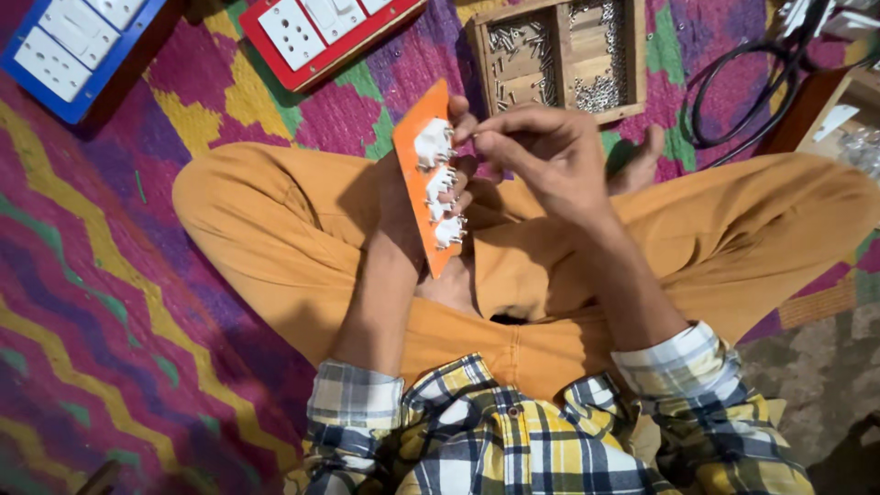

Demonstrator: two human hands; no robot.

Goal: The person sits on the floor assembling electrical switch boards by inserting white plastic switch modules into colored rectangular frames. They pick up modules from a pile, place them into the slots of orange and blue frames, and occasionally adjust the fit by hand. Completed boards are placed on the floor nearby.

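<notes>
The left hand (431, 197) holds an orange panel (423, 156) on its edge above the lap, with the fingers wrapped around it from behind, so only the fingertips show at its right side. The right hand (541, 151) is pinched narrow at the top of the panel, thumb and forefinger pressed together just beside the upper white switch body (433, 144); they probably grip a small screw, but it is too small to see. Three white switch bodies already sit in a row on the back of the panel, so I judge that mounting is done and fastening of the terminals is in progress; how many screws are still missing I cannot tell. Beyond the hands, on the colourful zigzag mat (82, 275), stands a wooden tray (642, 64) with several compartments: the left one holds long thin screws, the right one a heap of small shiny metal parts. Further up lie a red switch board (275, 69) and a blue switch board (110, 78), both already fitted with white switches and sockets. A black cable (733, 92) is coiled at the right.
</notes>
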